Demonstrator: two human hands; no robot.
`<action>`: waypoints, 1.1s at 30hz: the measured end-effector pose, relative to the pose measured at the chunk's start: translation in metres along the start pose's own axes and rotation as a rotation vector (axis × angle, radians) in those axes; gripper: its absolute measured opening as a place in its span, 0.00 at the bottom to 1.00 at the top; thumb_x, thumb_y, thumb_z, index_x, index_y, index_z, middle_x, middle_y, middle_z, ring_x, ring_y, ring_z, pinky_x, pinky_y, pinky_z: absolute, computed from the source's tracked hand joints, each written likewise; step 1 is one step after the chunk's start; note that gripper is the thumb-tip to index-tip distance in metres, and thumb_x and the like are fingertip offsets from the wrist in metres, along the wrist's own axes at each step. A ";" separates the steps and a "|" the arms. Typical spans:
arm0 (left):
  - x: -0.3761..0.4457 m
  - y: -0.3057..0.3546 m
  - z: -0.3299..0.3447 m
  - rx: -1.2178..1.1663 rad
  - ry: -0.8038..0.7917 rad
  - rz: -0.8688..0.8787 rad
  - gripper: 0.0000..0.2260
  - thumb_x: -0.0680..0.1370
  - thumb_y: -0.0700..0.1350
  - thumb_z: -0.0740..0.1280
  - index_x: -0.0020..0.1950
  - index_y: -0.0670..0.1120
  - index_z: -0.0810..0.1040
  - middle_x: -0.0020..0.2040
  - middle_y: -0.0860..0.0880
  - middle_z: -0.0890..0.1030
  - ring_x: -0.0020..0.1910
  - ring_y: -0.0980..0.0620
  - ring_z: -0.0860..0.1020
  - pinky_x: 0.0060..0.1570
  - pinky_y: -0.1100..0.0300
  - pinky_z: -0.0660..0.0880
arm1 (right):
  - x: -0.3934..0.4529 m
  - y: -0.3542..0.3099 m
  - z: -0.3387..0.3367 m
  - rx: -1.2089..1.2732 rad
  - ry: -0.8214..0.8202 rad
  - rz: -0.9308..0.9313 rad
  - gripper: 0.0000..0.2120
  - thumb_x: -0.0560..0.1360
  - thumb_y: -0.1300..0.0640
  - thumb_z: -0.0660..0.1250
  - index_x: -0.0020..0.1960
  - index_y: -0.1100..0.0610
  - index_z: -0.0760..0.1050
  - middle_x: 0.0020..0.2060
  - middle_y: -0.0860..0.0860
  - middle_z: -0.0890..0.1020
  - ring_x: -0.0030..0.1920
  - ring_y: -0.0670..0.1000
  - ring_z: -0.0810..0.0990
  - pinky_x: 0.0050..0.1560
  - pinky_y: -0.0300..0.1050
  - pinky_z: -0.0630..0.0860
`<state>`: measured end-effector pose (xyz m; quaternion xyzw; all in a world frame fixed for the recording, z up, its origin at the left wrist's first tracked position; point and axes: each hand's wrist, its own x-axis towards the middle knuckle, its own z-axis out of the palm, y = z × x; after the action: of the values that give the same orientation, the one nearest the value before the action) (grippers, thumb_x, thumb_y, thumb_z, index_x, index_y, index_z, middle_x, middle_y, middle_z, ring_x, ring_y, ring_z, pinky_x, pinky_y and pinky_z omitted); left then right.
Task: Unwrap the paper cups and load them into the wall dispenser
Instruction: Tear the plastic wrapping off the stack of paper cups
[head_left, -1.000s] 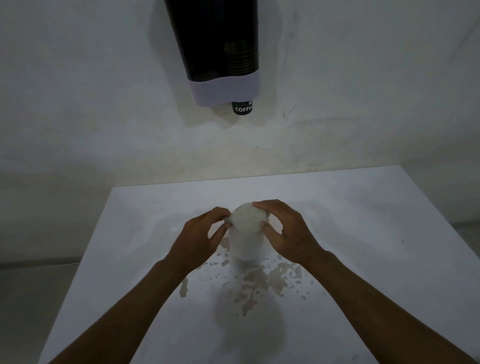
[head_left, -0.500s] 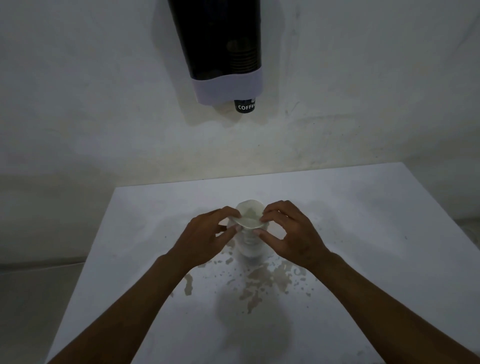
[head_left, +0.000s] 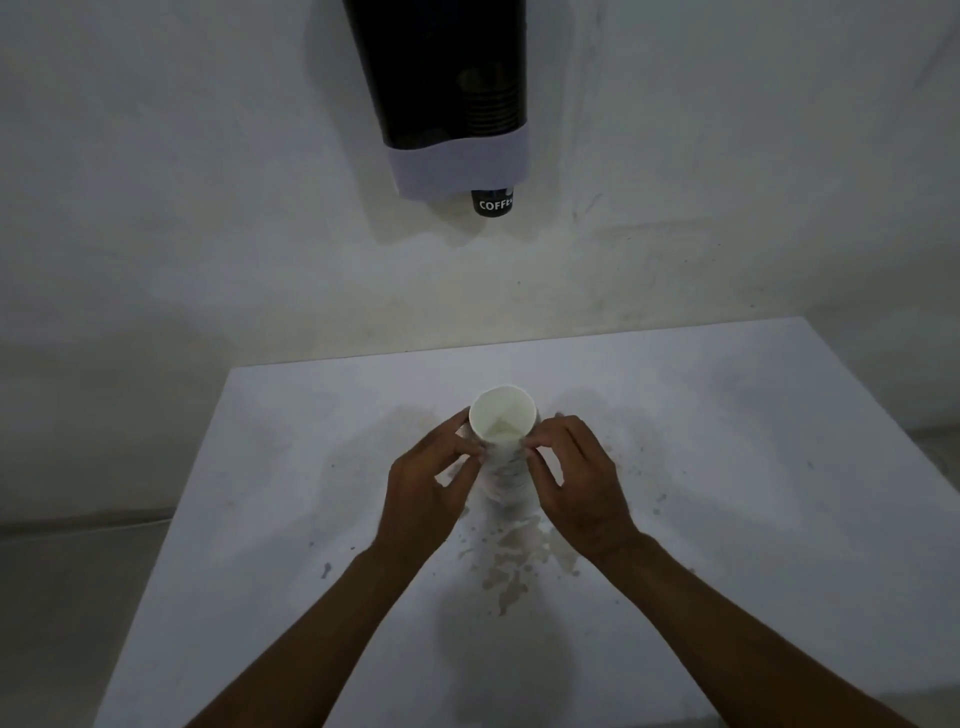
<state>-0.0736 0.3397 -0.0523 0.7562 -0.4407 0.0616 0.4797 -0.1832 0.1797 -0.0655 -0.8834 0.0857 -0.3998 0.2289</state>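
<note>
A stack of paper cups (head_left: 503, 422) stands upright mid-table, its white open mouth facing up at me. Clear plastic wrap (head_left: 506, 480) clings around the stack's lower part. My left hand (head_left: 428, 488) pinches the wrap on the stack's left side; my right hand (head_left: 576, 480) pinches it on the right side. High on the wall hangs the dark cup dispenser (head_left: 441, 88) with a pale lower collar. A black cup (head_left: 492, 203) lettered "COFFE" pokes out of its bottom, and cup rims show faintly through its dark body.
The white table (head_left: 753, 493) runs up to the wall, with brownish stains (head_left: 511, 564) in front of the stack. Its left edge drops to the floor (head_left: 78, 597). The wall (head_left: 208, 208) is bare and scuffed.
The wrap that covered the top of the stack has come open and slid down the sides, baring the top cup's mouth. Both hands moved from the top to the stack's sides.
</note>
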 end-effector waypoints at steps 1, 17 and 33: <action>-0.003 -0.003 0.001 0.032 -0.018 0.013 0.10 0.77 0.43 0.71 0.57 0.42 0.82 0.66 0.48 0.79 0.64 0.54 0.78 0.60 0.58 0.78 | -0.005 0.002 0.001 -0.018 -0.013 -0.009 0.06 0.79 0.60 0.66 0.49 0.63 0.79 0.47 0.57 0.82 0.51 0.53 0.79 0.64 0.42 0.75; 0.025 -0.004 0.003 -0.074 -0.184 -0.264 0.31 0.68 0.53 0.78 0.69 0.47 0.74 0.57 0.54 0.78 0.55 0.55 0.78 0.53 0.64 0.78 | 0.014 -0.006 -0.005 0.342 -0.237 0.515 0.26 0.76 0.51 0.70 0.72 0.50 0.68 0.67 0.43 0.72 0.65 0.44 0.73 0.64 0.42 0.75; 0.018 0.003 0.005 -0.550 -0.031 -0.768 0.15 0.81 0.40 0.62 0.65 0.50 0.79 0.58 0.49 0.83 0.54 0.49 0.82 0.54 0.52 0.81 | 0.020 -0.001 0.002 0.712 -0.039 1.141 0.07 0.78 0.65 0.67 0.51 0.59 0.83 0.47 0.54 0.86 0.49 0.54 0.85 0.44 0.38 0.82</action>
<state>-0.0665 0.3249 -0.0438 0.7101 -0.1364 -0.2507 0.6436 -0.1686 0.1742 -0.0530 -0.5773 0.3977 -0.2043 0.6833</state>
